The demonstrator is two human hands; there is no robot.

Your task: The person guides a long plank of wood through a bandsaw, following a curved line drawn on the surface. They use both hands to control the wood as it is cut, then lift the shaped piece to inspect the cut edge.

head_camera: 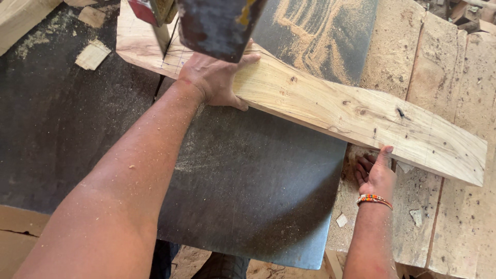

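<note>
The plank (330, 106) was pale yellow with brown knots, dark streaks and thin pencil lines. The desk (248, 181) was dark grey, dusted with tan sawdust (310, 26) in swirls. The boards (444, 77) beside it were light brown. A wristband (374, 199) showed orange, white and green beads. An offcut (92, 55) was cream.

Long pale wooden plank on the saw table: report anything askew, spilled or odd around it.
The long pale wooden plank lies diagonally, its right end overhanging the dark metal table. Loose sawdust is spilled beyond it, and small offcuts lie scattered at left.
</note>
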